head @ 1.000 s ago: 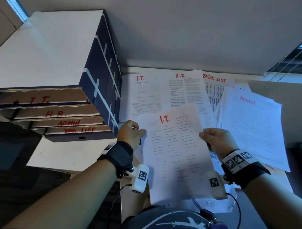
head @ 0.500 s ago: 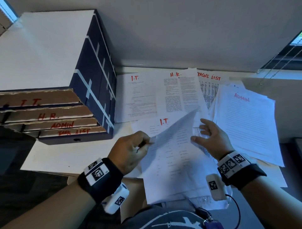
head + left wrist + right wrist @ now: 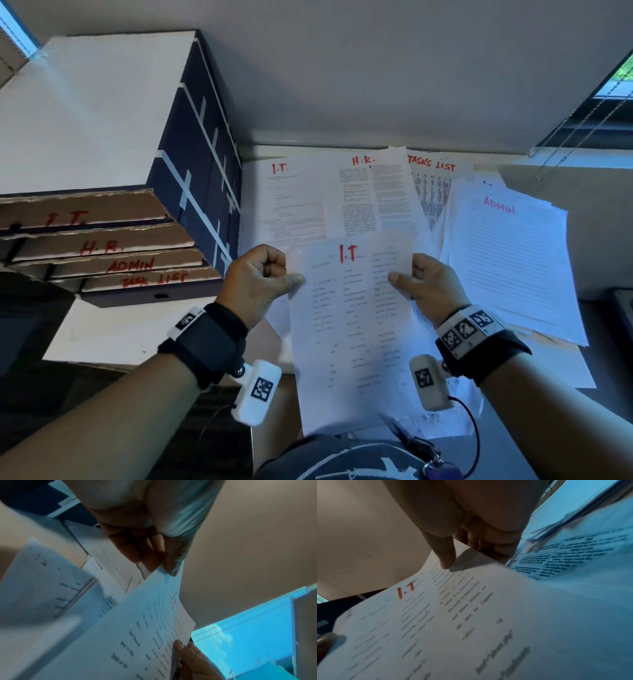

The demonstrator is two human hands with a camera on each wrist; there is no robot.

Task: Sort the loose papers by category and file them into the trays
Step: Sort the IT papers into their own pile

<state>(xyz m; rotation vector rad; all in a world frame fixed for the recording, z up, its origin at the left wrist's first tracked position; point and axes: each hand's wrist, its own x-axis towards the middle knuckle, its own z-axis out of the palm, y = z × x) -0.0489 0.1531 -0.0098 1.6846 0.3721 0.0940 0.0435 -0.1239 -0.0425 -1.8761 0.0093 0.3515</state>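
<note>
Between both hands, a printed sheet [image 3: 349, 329] headed "I.T" in red, held up off the desk and facing the camera. Left hand [image 3: 255, 279] clamped on the sheet's left edge, thumb on the front, fingers [image 3: 137, 550] curled behind. Right hand [image 3: 430, 286] pinching the right edge likewise, thumb lying across the print, fingers [image 3: 489, 545] tucked at the back. Black bands with white coded tags on each wrist.

Just behind the sheet, spread flat on the desk [image 3: 102, 332] against the wall: a page [image 3: 291, 202] marked "I.T.", overlapped by a closely printed one [image 3: 373, 198] marked "H.R.", then a table of figures [image 3: 433, 185] headed "TASKS LIST", partly covered. Farther right, a thicker, uneven pile [image 3: 513, 260] topped by a lined page marked "ADMIN". More loose pages under the held sheet, mostly hidden.

Off to the left, a dark blue stack of trays [image 3: 191, 178] with a white top and strips of pale tape down its side. Four brown fronts, lettered in red from top to bottom: "I.T.", "H.R.", "ADMIN", "TASK LIST". Insides of the trays hidden from every view, so contents impossible to tell.
</note>
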